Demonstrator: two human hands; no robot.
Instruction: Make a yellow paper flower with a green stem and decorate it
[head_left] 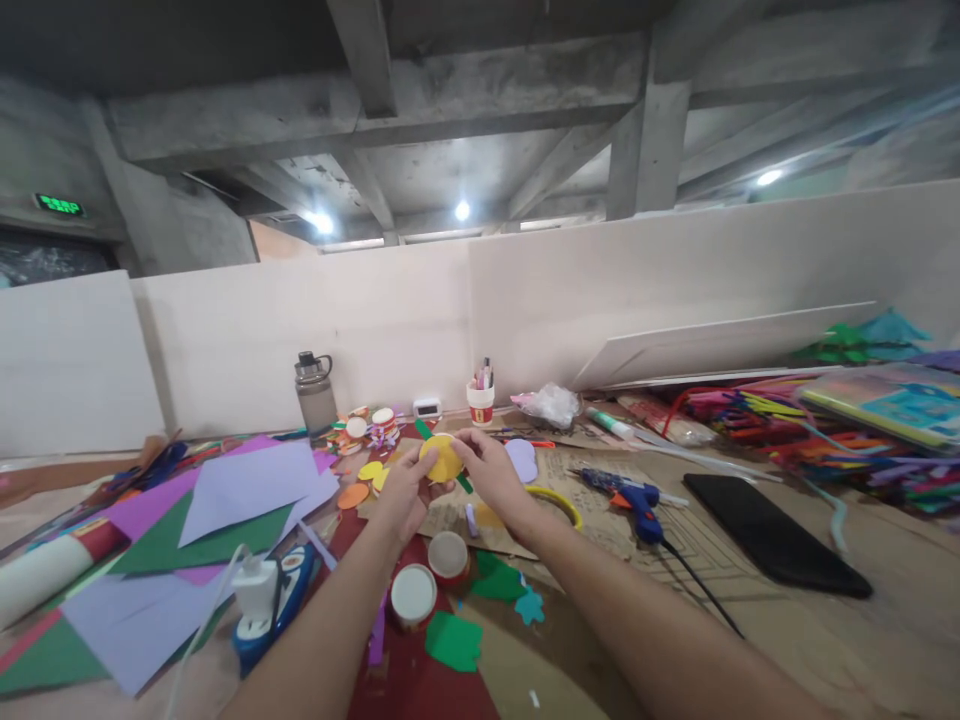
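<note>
A round yellow disc (441, 458), apparently paper or foam, is held up over the middle of the table. My left hand (409, 492) grips it from the left, thumb on its face. From the right, the fingers of my right hand (487, 468) pinch its edge. A green strip (423, 429) passes behind the disc and sticks out at top and bottom. Yellow cut-outs (370, 470) and an orange round piece (352, 495) lie left of my hands. Below them stand two small round tubs (413, 595), near green paper scraps (454, 641).
A glue gun (641, 510) with its cord and a black tablet-like slab (772, 530) lie at right. Coloured sheets (247, 485) and a power strip (277, 610) cover the left. Behind are a bottle (315, 392), a pen cup (481, 402) and a white panel (390, 320).
</note>
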